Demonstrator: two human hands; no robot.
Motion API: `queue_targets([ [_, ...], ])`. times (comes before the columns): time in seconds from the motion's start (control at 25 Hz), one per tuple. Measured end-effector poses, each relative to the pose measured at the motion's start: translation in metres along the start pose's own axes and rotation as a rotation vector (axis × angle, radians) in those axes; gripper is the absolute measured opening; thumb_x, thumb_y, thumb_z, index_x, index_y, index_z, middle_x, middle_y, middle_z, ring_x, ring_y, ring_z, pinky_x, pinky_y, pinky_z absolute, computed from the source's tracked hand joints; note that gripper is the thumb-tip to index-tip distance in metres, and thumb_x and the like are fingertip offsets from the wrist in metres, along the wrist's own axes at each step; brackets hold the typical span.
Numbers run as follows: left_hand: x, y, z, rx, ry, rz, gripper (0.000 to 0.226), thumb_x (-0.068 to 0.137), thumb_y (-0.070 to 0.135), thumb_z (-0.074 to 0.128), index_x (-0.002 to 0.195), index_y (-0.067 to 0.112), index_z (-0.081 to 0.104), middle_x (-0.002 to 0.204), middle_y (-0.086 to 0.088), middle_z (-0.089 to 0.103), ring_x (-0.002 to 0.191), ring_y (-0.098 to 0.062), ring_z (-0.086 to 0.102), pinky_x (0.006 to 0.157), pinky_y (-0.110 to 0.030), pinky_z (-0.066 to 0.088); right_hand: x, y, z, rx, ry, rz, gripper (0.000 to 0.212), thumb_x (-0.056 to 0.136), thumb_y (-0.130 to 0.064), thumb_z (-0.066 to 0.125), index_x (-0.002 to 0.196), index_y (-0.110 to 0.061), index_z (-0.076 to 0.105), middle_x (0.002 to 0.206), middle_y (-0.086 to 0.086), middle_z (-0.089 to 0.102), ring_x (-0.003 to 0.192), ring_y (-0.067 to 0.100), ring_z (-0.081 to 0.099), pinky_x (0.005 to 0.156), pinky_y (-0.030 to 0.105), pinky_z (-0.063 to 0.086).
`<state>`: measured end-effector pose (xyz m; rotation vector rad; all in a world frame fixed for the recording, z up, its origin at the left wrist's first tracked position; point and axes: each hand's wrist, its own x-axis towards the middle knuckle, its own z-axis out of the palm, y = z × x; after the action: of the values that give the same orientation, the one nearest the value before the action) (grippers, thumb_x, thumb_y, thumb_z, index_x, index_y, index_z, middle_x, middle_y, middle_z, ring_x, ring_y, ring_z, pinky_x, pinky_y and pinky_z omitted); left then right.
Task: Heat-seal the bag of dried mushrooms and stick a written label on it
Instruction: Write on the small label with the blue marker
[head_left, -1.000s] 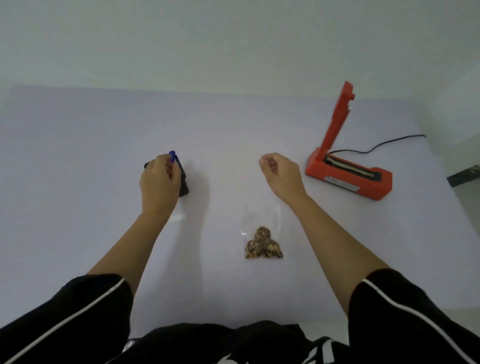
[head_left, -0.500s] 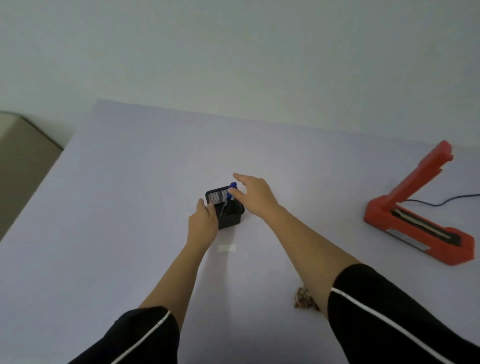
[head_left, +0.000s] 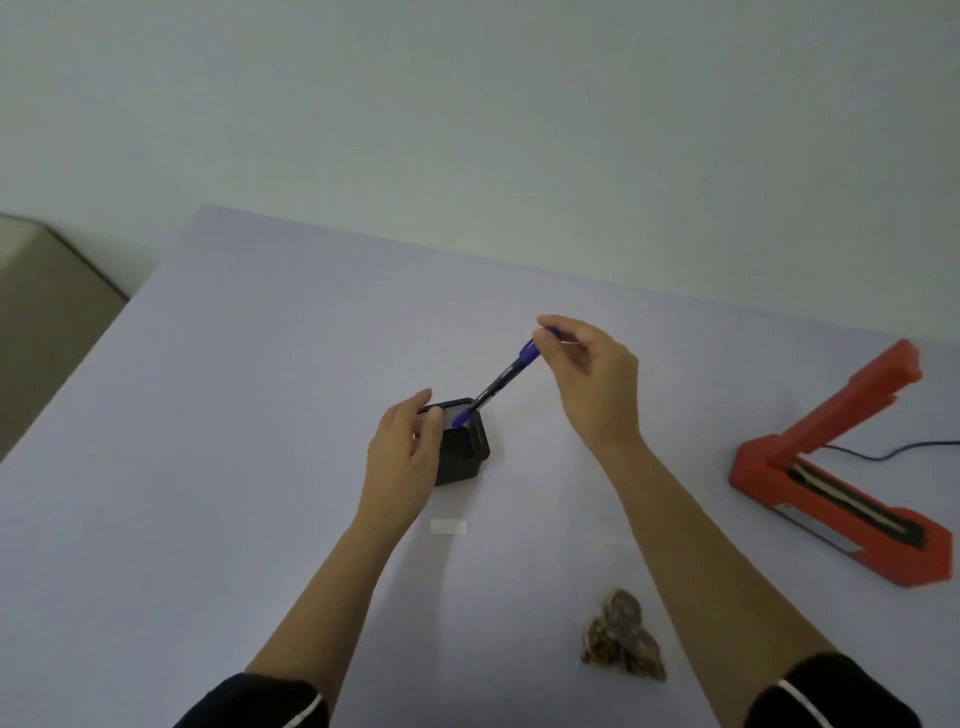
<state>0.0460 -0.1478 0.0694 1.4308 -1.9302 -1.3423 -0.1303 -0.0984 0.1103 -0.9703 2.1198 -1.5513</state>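
light: dim, even | shadows: faint | focus: soft, perhaps motion blur | edges: warped

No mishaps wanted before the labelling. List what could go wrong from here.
The right hand pinches the pen only at its top end; it could slip.
The pen's lower end is tilted inside the pen holder; it might catch the rim, though the left hand holds the holder.
The loose label lies near the left forearm; a sweep may brush it away.
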Motion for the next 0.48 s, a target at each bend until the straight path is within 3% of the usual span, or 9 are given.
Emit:
queue_targets([
  [0.12, -0.021, 0.023, -0.001, -0.083, -0.160, 0.126, 0.025, 0.093, 0.026, 0.053, 0.117, 0.027, 0.053, 0.095, 0.009, 0.065, 0.081, 0.004, 0.061, 0.069, -0.006, 0.045, -0.005, -0.016, -0.022, 0.107, 0.036, 0.036, 0.014, 0.087, -0.020, 0.063, 0.101, -0.019, 0.069, 0.094, -0.005, 0.070, 0.085, 0.004, 0.067, 0.084, 0.017, 0.050],
  [0.24, -0.035, 0.031, 0.002, -0.212, -0.078, 0.169, 0.011, 0.091, 0.016, 0.056, 0.094, 0.025, 0.061, 0.077, 0.005, 0.068, 0.072, -0.007, 0.066, 0.068, -0.014, 0.052, -0.014, -0.029, -0.034, 0.192, 0.081, 0.049, 0.014, 0.089, -0.020, 0.061, 0.101, -0.022, 0.066, 0.093, -0.006, 0.070, 0.086, 0.005, 0.067, 0.087, 0.026, 0.053],
  [0.36, -0.047, 0.037, 0.004, -0.154, -0.058, 0.325, 0.017, 0.092, 0.017, 0.055, 0.086, 0.031, 0.061, 0.073, 0.006, 0.068, 0.071, -0.005, 0.066, 0.073, -0.022, 0.054, -0.034, -0.040, -0.038, 0.324, 0.049, 0.160, 0.020, 0.091, -0.034, 0.054, 0.108, -0.024, 0.055, 0.087, -0.004, 0.063, 0.066, -0.001, 0.061, 0.062, 0.019, 0.052],
  [0.44, -0.055, 0.043, 0.007, -0.025, -0.065, 0.481, 0.011, 0.092, 0.028, 0.051, 0.090, 0.028, 0.062, 0.073, 0.006, 0.066, 0.072, -0.006, 0.063, 0.068, -0.020, 0.051, -0.056, -0.044, -0.032, 0.304, 0.001, 0.205, 0.023, 0.092, -0.037, 0.049, 0.089, -0.016, 0.058, 0.070, -0.003, 0.059, 0.048, 0.002, 0.051, 0.047, 0.018, 0.043],
  [0.48, -0.060, 0.045, 0.008, 0.033, -0.073, 0.546, 0.020, 0.092, 0.035, 0.046, 0.091, 0.024, 0.063, 0.072, 0.007, 0.064, 0.072, -0.007, 0.060, 0.064, -0.018, 0.048, -0.065, -0.044, -0.029, 0.308, 0.017, 0.230, 0.032, 0.093, -0.035, 0.049, 0.073, -0.012, 0.057, 0.058, -0.003, 0.054, 0.042, 0.003, 0.046, 0.042, 0.018, 0.039],
])
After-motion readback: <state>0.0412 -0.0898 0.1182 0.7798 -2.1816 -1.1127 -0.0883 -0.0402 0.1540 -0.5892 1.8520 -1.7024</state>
